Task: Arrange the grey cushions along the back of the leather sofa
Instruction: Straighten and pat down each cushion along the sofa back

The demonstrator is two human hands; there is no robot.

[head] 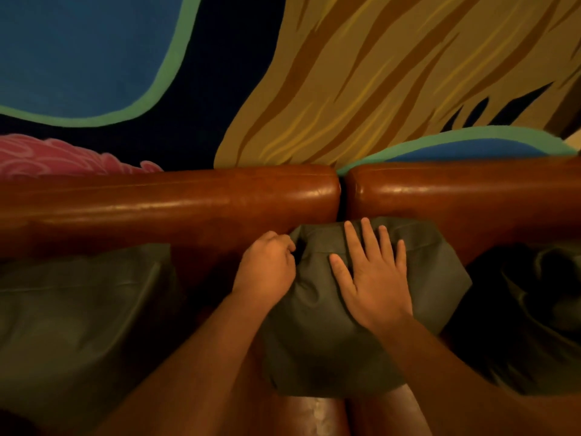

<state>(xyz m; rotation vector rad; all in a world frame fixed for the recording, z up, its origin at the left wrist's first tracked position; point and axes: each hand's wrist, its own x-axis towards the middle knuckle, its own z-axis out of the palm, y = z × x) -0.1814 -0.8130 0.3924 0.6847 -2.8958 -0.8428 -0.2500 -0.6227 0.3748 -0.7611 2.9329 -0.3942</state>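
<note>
Sofa: one brown leather sofa (176,199) fills the lower frame, its glossy backrest in two padded sections that meet at a dark seam just above the hands.
Cushions, count: three grey cushions are visible, all on the seat in front of the backrest.
Middle cushion (320,335): leans with its top edge against the backrest directly below the seam, its lower edge resting on the seat near the camera.
Left cushion (78,309): lies below the left backrest section, apart from the middle cushion, with a strip of bare leather between them.
Right cushion (534,309): sits in shadow below the right backrest section, just beside the middle cushion; whether the two touch cannot be told.
Hands, count: two bare hands, both on the middle cushion.
Left hand (267,265): curled closed, fingers pinching the fabric at the cushion's upper left corner, close under the backrest.
Right hand (374,278): spread flat, fingers apart, palm pressed on the cushion's front face, fingertips reaching almost to the backrest; it grips nothing.
Wall: one painted mural (377,73) rises behind the backrest, with blue shapes edged in green, ochre streaks and a pink patch at the left.
</note>
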